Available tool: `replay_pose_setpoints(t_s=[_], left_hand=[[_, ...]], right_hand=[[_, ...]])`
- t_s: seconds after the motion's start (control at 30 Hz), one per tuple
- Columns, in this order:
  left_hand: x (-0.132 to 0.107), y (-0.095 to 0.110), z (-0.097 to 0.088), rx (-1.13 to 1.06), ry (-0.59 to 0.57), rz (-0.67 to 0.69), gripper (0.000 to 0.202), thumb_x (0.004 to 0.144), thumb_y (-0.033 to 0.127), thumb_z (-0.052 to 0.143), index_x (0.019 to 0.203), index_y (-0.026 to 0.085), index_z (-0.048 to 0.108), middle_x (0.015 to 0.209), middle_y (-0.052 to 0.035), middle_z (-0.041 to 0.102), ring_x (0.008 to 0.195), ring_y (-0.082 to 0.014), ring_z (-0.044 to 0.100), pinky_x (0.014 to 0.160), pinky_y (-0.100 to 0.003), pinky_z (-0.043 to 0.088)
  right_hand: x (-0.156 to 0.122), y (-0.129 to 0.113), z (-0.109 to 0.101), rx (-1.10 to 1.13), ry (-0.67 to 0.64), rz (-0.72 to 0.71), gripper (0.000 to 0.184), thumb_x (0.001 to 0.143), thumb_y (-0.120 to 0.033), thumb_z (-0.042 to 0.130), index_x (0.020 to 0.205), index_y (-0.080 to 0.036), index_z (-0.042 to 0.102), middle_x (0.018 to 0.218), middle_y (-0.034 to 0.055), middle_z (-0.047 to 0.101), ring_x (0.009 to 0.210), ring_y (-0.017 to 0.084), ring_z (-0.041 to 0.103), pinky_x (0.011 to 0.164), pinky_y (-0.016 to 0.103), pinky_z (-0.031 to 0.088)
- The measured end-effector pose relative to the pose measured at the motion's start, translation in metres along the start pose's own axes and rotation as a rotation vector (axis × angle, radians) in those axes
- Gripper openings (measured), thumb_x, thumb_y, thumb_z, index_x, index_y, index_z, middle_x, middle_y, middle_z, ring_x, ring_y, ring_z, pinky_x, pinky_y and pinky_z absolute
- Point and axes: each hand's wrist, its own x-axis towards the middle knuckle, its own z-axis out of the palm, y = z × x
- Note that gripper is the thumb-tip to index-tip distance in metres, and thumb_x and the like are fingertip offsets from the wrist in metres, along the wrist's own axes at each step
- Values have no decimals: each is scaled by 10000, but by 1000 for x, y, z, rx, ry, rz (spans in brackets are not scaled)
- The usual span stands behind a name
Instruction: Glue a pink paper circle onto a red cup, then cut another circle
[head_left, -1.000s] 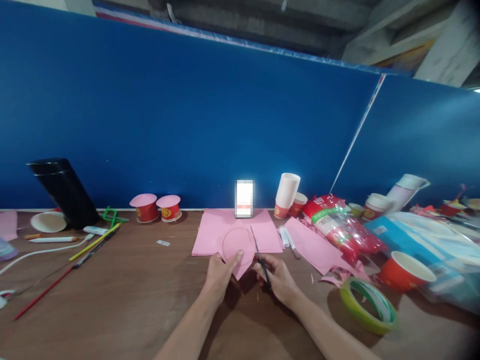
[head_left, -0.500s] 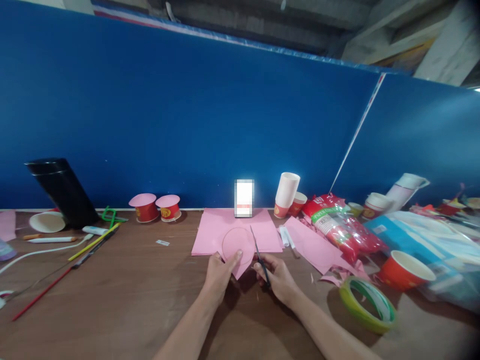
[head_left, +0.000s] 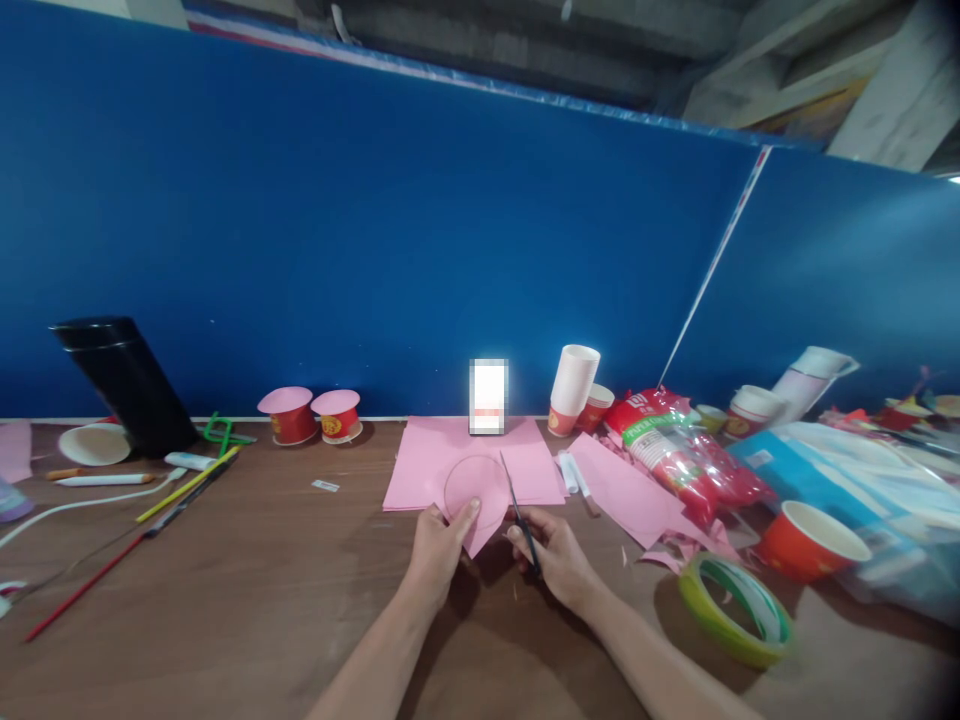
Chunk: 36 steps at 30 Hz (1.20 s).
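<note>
My left hand (head_left: 439, 555) is closed on a piece of pink paper (head_left: 474, 490), thumb on top. A circle outline is drawn on this piece, and its lower end comes to a point. My right hand (head_left: 555, 560) grips a pair of dark scissors (head_left: 525, 530) by the handles, with the blades pointing up and away along the paper's right edge. Whether the blades are apart is too fine to tell. Behind the held piece, a stack of pink paper sheets (head_left: 420, 460) lies on the table.
A pixelated bright upright object (head_left: 488, 395) stands behind the stack. Stacked paper cups (head_left: 576, 385), a red bag (head_left: 660, 440), a tape roll (head_left: 780, 640) and an orange cup (head_left: 806, 545) are to the right. Leftward are two red cups with pink discs (head_left: 289, 420) and a black flask (head_left: 127, 385).
My left thumb has shifted very slightly on the pink paper. Otherwise both hands, the scissors and the paper stay almost where they were.
</note>
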Motion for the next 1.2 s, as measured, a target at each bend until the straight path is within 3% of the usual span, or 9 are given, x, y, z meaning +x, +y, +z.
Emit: replay_pose_setpoints(t_s=[0.3,1.2], left_hand=[[-1,2,2,-19,62,-64,398,568,389,681,798,65,654,663,-93,671,632,-201,612,567,-274,472],[1,-4,-1,-43,24,-36,453,583,387,672,883,48,641,717,-118,668,692,-224,611,625,-305,468]], right_hand=[[0,-4,-1,-23,-13,-8,373,713,-400,581,974,-134,585,523,-41,488,444,74,432,411,184,347],[-1,-3,-1,-10,-13,-12,331,726,-359,580,971,-136,583,539,-41,491,446,68,426,414,179,342]])
